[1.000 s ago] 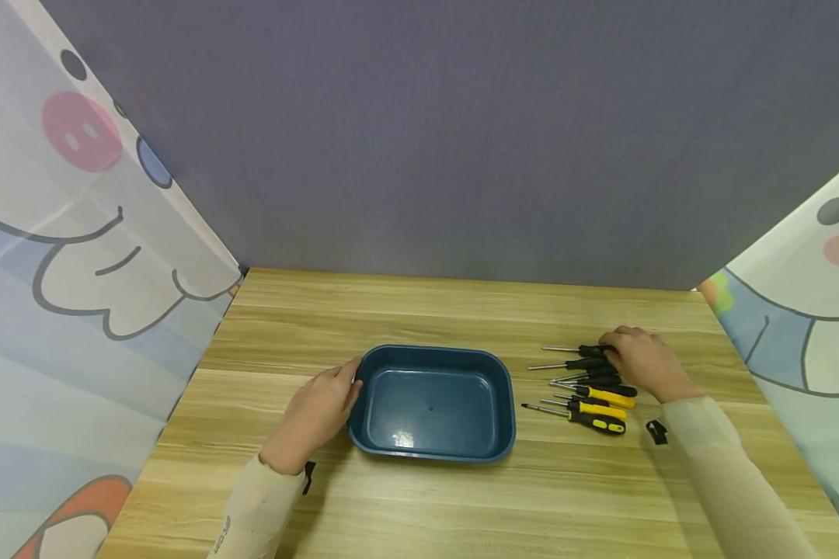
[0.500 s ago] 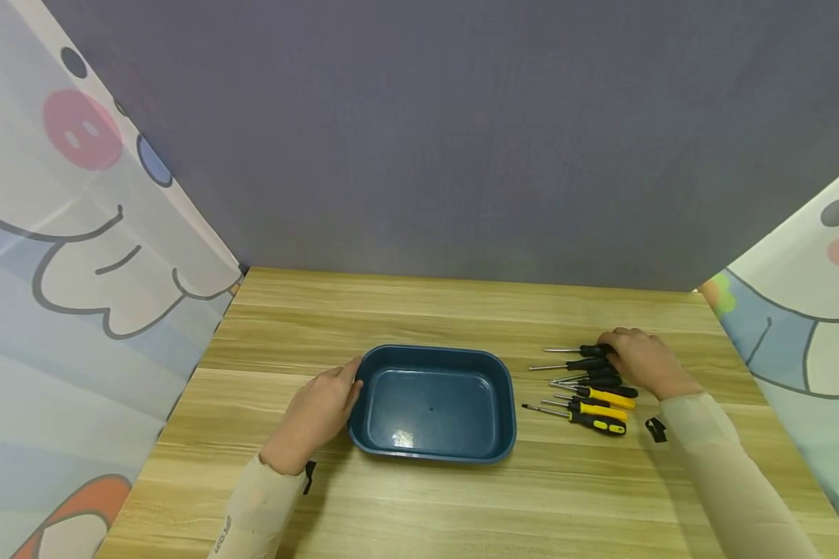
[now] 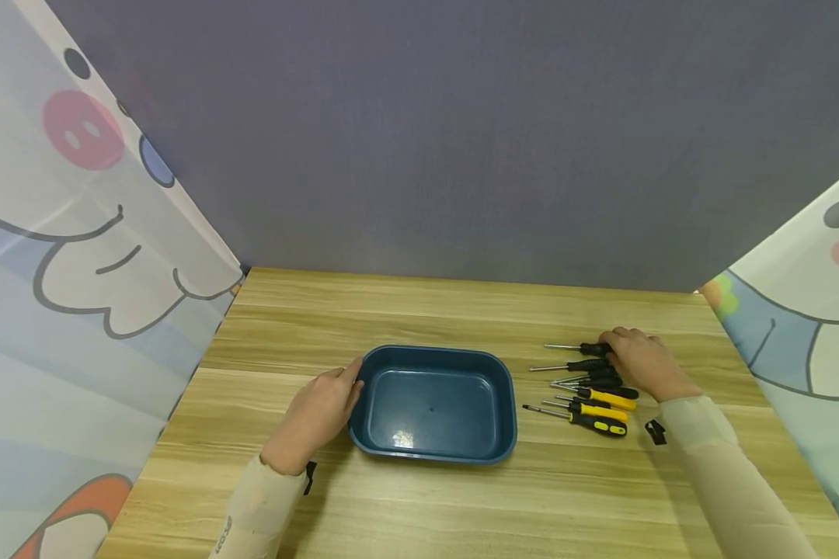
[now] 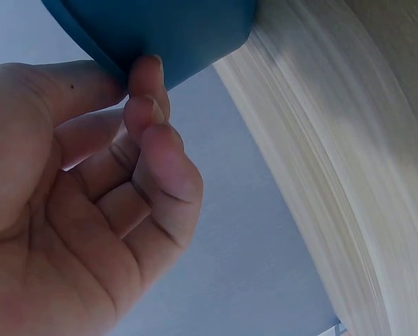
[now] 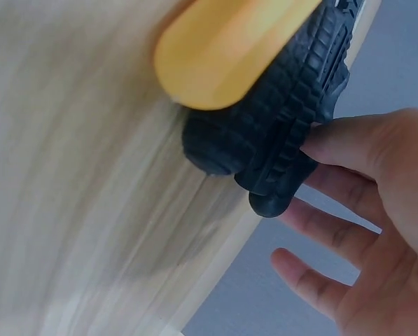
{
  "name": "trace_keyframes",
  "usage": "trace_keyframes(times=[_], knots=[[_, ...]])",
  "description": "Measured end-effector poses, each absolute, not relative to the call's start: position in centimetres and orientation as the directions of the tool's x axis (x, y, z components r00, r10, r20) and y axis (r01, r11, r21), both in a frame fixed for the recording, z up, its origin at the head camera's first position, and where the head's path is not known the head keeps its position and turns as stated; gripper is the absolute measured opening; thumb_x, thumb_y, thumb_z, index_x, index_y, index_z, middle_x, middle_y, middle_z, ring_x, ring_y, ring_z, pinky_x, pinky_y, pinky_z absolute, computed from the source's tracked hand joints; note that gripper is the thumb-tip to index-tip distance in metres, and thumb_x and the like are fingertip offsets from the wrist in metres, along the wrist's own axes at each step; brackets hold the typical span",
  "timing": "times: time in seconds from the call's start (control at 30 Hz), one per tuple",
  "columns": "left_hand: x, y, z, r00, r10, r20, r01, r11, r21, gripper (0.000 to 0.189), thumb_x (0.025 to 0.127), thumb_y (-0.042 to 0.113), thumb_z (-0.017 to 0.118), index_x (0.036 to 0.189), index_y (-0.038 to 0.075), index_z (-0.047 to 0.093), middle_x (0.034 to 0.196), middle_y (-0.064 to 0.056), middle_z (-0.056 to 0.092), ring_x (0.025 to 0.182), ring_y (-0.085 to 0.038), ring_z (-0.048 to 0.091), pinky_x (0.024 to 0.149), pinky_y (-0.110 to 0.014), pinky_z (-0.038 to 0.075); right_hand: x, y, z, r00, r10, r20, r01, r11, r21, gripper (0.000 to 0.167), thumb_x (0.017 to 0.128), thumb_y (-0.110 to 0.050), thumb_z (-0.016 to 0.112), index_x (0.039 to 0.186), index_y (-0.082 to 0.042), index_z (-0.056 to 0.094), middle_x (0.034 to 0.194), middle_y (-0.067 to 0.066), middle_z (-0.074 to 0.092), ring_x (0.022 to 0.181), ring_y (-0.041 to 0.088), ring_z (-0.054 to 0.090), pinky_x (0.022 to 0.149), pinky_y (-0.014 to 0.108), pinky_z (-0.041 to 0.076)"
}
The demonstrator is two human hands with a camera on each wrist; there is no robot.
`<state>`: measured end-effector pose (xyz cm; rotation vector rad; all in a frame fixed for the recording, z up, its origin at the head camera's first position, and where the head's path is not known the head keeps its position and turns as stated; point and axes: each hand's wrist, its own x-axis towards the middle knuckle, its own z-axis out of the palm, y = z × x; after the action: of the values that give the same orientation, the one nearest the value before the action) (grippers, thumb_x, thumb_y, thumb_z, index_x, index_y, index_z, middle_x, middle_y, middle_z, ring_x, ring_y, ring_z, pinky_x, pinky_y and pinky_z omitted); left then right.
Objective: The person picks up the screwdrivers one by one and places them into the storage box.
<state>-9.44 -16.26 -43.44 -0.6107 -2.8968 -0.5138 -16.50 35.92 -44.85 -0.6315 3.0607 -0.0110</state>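
Observation:
A dark blue rectangular plastic bin [image 3: 429,419] with rounded corners sits on the table, with nothing inside. My left hand [image 3: 320,411] holds its left side; in the left wrist view the thumb and curled fingertips [image 4: 149,77] meet at the rim of the wall. To the right lies a row of several screwdrivers. At the far end of that row, my right hand [image 3: 643,363] grips the black handle of a screwdriver [image 3: 590,349], whose metal shaft points left. In the right wrist view, thumb and fingers pinch the black handle [image 5: 275,196], which overlaps other ribbed black handles.
Nearer in the row are a black ribbed screwdriver [image 3: 587,365], a yellow-handled screwdriver [image 3: 611,398] and a black-and-yellow screwdriver [image 3: 597,423]. The wooden table [image 3: 433,505] ends at a grey back panel [image 3: 447,140]. Cartoon-printed curtains [image 3: 98,256] hang at both sides.
The gripped screwdriver has shifted very slightly to the right and toward the back. Both hands stay almost still, and the bin keeps its place.

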Motion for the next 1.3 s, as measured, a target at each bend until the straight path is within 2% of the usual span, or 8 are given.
trace_keyframes(times=[0.2, 0.43, 0.7, 0.9, 1.17, 1.3], knots=[[-9.4, -16.2, -43.4, -0.912, 0.361, 0.196, 0.406, 0.863, 0.302, 0.042, 0.097, 0.008, 0.067, 0.134, -0.008, 0.057, 0.103, -0.022, 0.071, 0.088, -0.034, 0.071, 0.071, -0.045, 0.058, -16.5, 35.6, -44.6, -0.925, -0.379, -0.011, -0.379, 0.925, -0.004, 0.029, 0.092, -0.005, 0.069, 0.119, 0.006, 0.061, 0.113, 0.024, 0.061, 0.102, 0.048, 0.058, 0.082, 0.067, 0.045], [-9.4, -16.3, -43.5, -0.909, 0.366, 0.200, 0.413, 0.857, 0.308, 0.042, 0.097, 0.008, 0.067, 0.134, -0.009, 0.057, 0.102, -0.022, 0.071, 0.086, -0.033, 0.071, 0.070, -0.043, 0.058, -16.1, 35.0, -43.9, -0.919, -0.392, 0.039, -0.391, 0.920, 0.033, 0.033, 0.089, -0.004, 0.073, 0.117, 0.008, 0.060, 0.108, 0.024, 0.060, 0.098, 0.043, 0.058, 0.078, 0.063, 0.048], [-9.5, -16.4, -43.7, -0.906, 0.369, 0.207, 0.419, 0.855, 0.305, 0.043, 0.096, 0.008, 0.067, 0.135, -0.008, 0.057, 0.101, -0.022, 0.071, 0.085, -0.032, 0.071, 0.069, -0.042, 0.058, -15.5, 33.1, -42.9, -0.853, -0.492, 0.175, -0.487, 0.870, 0.074, 0.030, 0.085, -0.002, 0.075, 0.109, 0.010, 0.063, 0.100, 0.022, 0.061, 0.088, 0.039, 0.061, 0.069, 0.053, 0.054], [-9.4, -16.4, -43.6, -0.907, 0.368, 0.204, 0.416, 0.855, 0.310, 0.043, 0.097, 0.008, 0.066, 0.135, -0.008, 0.056, 0.100, -0.022, 0.071, 0.083, -0.032, 0.071, 0.068, -0.043, 0.058, -14.9, 30.8, -41.6, -0.827, -0.527, 0.198, -0.525, 0.849, 0.067, 0.029, 0.086, -0.003, 0.074, 0.109, 0.011, 0.064, 0.099, 0.022, 0.062, 0.086, 0.037, 0.061, 0.069, 0.050, 0.055], [-9.4, -16.4, -43.5, -0.912, 0.358, 0.202, 0.406, 0.862, 0.304, 0.042, 0.097, 0.009, 0.066, 0.135, -0.007, 0.057, 0.098, -0.020, 0.072, 0.080, -0.031, 0.071, 0.067, -0.043, 0.057, -14.0, 27.5, -39.4, -0.737, -0.614, 0.281, -0.609, 0.785, 0.118, 0.029, 0.082, -0.003, 0.077, 0.104, 0.010, 0.065, 0.096, 0.021, 0.063, 0.084, 0.036, 0.063, 0.068, 0.047, 0.056], [-9.4, -16.4, -43.4, -0.914, 0.357, 0.194, 0.403, 0.862, 0.308, 0.042, 0.097, 0.009, 0.066, 0.135, -0.007, 0.057, 0.099, -0.020, 0.072, 0.080, -0.031, 0.071, 0.067, -0.043, 0.058, -13.7, 25.9, -38.8, -0.727, -0.624, 0.286, -0.621, 0.775, 0.113, 0.027, 0.082, -0.003, 0.077, 0.103, 0.008, 0.065, 0.096, 0.019, 0.063, 0.084, 0.035, 0.062, 0.069, 0.046, 0.055]])
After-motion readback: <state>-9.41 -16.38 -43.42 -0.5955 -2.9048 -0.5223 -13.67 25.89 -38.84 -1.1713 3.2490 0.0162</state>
